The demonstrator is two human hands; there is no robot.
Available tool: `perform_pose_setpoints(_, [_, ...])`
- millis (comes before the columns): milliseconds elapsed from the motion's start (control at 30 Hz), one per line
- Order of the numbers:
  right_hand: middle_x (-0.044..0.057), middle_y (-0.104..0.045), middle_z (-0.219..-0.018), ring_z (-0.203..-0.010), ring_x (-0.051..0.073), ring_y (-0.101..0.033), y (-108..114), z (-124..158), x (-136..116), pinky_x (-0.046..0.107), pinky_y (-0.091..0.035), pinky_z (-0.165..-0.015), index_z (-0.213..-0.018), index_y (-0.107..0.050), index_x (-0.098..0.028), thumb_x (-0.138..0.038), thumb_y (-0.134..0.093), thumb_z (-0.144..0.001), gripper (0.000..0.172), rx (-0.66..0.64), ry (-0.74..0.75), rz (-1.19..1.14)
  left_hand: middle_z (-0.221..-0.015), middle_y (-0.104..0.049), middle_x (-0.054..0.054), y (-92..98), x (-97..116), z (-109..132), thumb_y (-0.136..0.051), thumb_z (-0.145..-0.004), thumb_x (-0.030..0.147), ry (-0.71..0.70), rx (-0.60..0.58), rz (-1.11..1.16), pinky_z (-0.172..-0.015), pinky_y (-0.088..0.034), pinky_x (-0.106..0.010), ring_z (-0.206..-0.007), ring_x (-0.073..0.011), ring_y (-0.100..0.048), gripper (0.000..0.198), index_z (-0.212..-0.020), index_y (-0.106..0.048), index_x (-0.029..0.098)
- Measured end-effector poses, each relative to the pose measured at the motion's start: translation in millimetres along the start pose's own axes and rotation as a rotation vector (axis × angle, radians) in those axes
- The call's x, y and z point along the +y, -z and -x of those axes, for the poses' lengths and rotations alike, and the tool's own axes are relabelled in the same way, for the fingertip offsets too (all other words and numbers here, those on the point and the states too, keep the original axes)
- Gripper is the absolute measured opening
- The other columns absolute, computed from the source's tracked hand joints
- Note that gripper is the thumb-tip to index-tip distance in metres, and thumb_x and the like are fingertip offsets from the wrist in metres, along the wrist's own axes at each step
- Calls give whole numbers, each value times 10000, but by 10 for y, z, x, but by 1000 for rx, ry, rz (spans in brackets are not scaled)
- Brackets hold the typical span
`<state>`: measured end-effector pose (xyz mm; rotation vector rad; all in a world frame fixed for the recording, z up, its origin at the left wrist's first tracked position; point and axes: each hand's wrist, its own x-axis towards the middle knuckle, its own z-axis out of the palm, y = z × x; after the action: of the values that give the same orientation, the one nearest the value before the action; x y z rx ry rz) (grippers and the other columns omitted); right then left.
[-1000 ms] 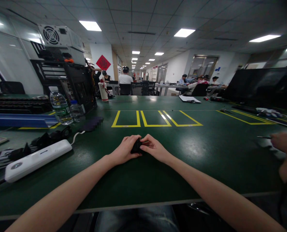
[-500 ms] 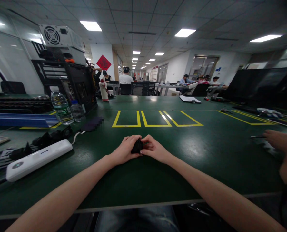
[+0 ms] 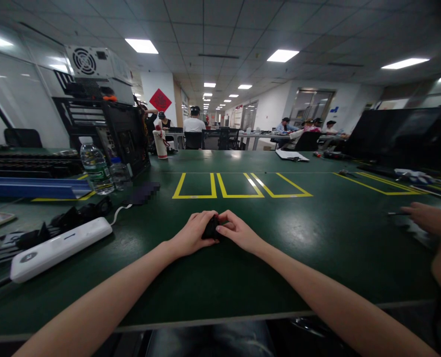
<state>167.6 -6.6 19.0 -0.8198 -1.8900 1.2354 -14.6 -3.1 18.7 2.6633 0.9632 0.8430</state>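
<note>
A small dark rounded object [image 3: 210,228] sits between my two hands, just above or on the green table [image 3: 220,287]; its kind I cannot make out. My left hand [image 3: 195,232] is closed around its left side, thumb low and fingers over the top. From the right, my right hand [image 3: 239,232] grips it with bent fingers and thumb at its edge. Much of the object is hidden by the fingers. Beyond the hands, yellow tape outlines [image 3: 240,196] mark the tabletop.
On the left lie a white power strip [image 3: 62,248], black cables, a water bottle [image 3: 96,168] and a computer case [image 3: 122,134]. A co-worker's hand [image 3: 428,218] works at the right edge. A clipboard with paper [image 3: 291,155] lies at the far side, near a dark monitor [image 3: 406,139].
The view has tilted up slightly, so things sit a little lower. My right fingers have shifted slightly on the dark object; both hands stay around it.
</note>
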Motion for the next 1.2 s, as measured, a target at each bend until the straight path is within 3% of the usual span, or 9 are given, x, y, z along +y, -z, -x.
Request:
perform_pose_setpoints(167, [8, -496, -949, -904, 159, -522, 7, 15, 24, 321, -448, -764, -934, -447, -209, -271, -593, -686, 294, -3, 27, -11, -1132, -449, -57, -18, -2, -5, -628, -667, 269, 5, 14, -12, -922, -284, -395, -1052, -216, -422, 603, -1168, -296, 228])
perform_pose_setpoints(367, [-9, -502, -827, -746, 118, -539, 0, -16, 50, 274, -448, -666, -872, -475, -192, -327, -519, -741, 193, 52, 30, -6, -1131, -452, -56, -4, 4, -5, -628, -668, 290, 4, 5, -5, -928, -280, -402, -1057, -217, -423, 598, -1166, -302, 231])
perform_pose_setpoints(700, [19, -514, -945, -895, 154, -534, 16, -26, 74, 335, -437, -796, -926, -460, -185, -294, -575, -701, 276, 8, 8, -71, -1131, -453, -60, -13, -10, -2, -628, -671, 285, 2, 0, -3, -934, -277, -403, -1056, -214, -425, 613, -1180, -292, 229])
perform_pose_setpoints(867, [5, -505, -945, -916, 154, -526, 14, 10, 31, 337, -443, -800, -924, -446, -201, -263, -625, -651, 333, -11, 19, -69, -1129, -455, -63, -6, -6, -4, -620, -677, 291, 3, 1, -8, -929, -278, -411, -1057, -221, -426, 598, -1176, -297, 231])
perform_pose_setpoints(1033, [1, -509, -882, -836, 139, -538, 10, -11, 12, 315, -447, -748, -891, -461, -184, -318, -546, -721, 233, 22, 22, -38, -1127, -457, -60, 8, 7, -9, -620, -674, 301, 15, -8, 4, -923, -288, -415, -1055, -227, -426, 587, -1167, -308, 237])
perform_pose_setpoints(1200, [20, -502, -951, -889, 161, -531, 10, -25, 17, 343, -445, -775, -936, -455, -189, -320, -549, -718, 272, 43, -31, -31, -1123, -463, -54, 8, 9, -12, -628, -668, 291, 16, -3, 6, -924, -290, -411, -1052, -220, -430, 603, -1172, -300, 241])
